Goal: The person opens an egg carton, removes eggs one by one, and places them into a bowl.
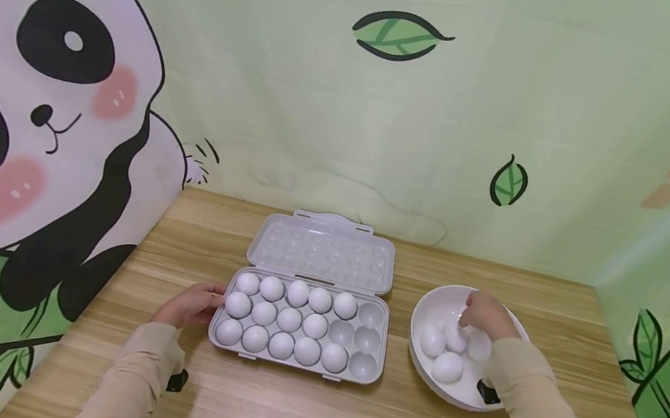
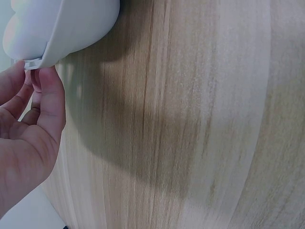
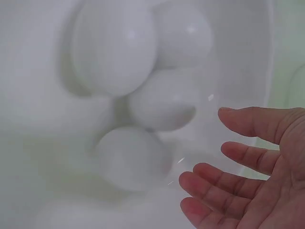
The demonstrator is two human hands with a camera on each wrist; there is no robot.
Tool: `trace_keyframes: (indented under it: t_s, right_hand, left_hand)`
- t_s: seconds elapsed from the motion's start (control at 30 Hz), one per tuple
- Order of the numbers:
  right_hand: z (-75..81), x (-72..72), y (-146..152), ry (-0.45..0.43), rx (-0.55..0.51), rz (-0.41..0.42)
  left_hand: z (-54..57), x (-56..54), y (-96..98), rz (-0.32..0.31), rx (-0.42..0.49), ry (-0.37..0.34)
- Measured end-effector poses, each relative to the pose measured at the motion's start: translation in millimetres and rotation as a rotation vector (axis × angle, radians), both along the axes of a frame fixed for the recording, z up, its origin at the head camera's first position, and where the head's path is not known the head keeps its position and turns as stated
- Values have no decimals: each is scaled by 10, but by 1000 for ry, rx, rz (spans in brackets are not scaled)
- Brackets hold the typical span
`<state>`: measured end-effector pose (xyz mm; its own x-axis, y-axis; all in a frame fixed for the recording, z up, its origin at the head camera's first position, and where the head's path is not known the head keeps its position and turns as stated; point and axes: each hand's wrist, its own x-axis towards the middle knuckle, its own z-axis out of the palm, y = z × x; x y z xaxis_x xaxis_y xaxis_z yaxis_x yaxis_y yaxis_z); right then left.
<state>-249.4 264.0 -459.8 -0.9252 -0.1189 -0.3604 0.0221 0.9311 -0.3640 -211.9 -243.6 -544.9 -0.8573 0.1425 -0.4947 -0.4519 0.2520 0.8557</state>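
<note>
A plastic egg box (image 1: 362, 367) lies with its lid (image 1: 323, 251) folded back toward the wall. White eggs (image 1: 289, 320) fill most of its cups; several cups at the right end are bare. My left hand (image 1: 191, 303) grips the box's left end, and the left wrist view shows thumb and fingertips pinching its rim (image 2: 34, 64). To the right stands a white bowl (image 1: 440, 304) holding several loose eggs (image 1: 448, 367). My right hand (image 1: 491, 316) reaches over its far side. In the right wrist view its fingers (image 3: 214, 186) are spread beside the eggs, holding nothing.
The wooden table (image 1: 289, 414) runs back to a green printed cloth (image 1: 302, 87) with a panda and leaves. Wood surface lies between box and bowl. Small black devices (image 1: 178, 380) are worn at both wrists.
</note>
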Motion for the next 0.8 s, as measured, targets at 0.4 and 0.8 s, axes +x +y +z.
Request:
trace_keyframes:
  t_s: [0.4, 0.8]
  right_hand:
    - [152, -31, -595, 41, -182, 107]
    - [101, 167, -1196, -37, -331, 277]
  left_hand:
    - [31, 11, 18, 6, 6, -2]
    - [-2, -6, -6, -1, 26, 2]
